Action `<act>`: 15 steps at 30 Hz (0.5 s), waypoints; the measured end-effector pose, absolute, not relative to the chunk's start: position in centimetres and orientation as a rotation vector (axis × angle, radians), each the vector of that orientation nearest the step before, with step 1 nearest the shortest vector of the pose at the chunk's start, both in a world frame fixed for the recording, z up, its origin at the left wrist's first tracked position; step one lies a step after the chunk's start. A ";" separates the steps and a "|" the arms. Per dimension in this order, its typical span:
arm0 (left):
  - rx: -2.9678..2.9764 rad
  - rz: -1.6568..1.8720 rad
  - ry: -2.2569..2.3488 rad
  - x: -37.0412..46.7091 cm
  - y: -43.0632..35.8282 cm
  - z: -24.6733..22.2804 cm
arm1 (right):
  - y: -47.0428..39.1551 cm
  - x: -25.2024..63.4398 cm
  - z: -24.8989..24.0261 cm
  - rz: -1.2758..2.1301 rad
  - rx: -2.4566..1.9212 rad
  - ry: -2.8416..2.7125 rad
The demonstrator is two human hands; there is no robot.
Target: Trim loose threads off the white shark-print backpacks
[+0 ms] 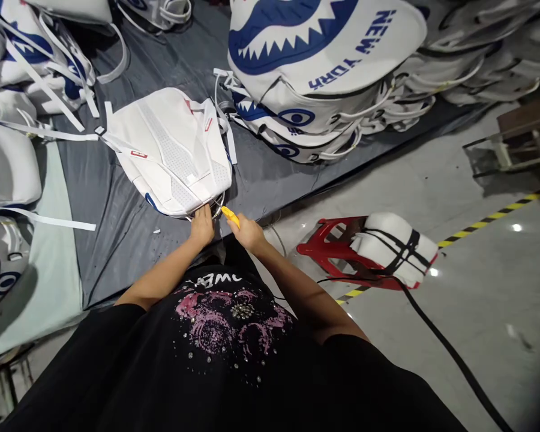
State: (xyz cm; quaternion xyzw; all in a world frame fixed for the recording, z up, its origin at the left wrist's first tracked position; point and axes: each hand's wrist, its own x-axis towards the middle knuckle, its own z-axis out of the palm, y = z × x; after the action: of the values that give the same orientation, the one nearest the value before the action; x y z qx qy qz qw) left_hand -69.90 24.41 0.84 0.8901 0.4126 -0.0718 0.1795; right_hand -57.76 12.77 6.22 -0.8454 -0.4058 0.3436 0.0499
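A white backpack (162,150) lies on the grey-covered table, its padded back panel and shoulder straps facing up. My left hand (202,227) is closed on the backpack's near edge, with the fingertips partly hidden against the fabric. In my right hand (248,233) is a yellow-handled tool (230,216), gripped with the fingers wrapped round it. Its thin metal tip points at the backpack's near corner; whether it touches is too small to tell, and its exact kind is unclear. A thin white cord loops beside the tip.
White and blue backpacks (297,114) with shark-mouth prints are stacked at the back right. More backpacks (9,156) with loose straps lie at the left. A red stool (333,240) with a strapped white cushion (393,249) stands on the floor at right, near a black cable (445,345).
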 end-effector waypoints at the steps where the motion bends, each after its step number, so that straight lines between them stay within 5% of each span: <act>1: 2.469 -0.226 1.249 -69.2 25.0 0.7 | 12.9 -57.4 6.5 1.066 -2.576 -1.241; 15: 2.348 -0.274 1.371 -67.7 22.5 3.1 | 9.8 -52.3 12.3 1.158 -2.588 -1.580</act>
State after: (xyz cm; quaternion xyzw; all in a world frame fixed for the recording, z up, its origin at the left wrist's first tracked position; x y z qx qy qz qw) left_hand -67.73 22.47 3.10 0.8413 0.4913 -0.0980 0.2031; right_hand -52.34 9.79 12.33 -0.7963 -0.4861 0.3563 -0.0519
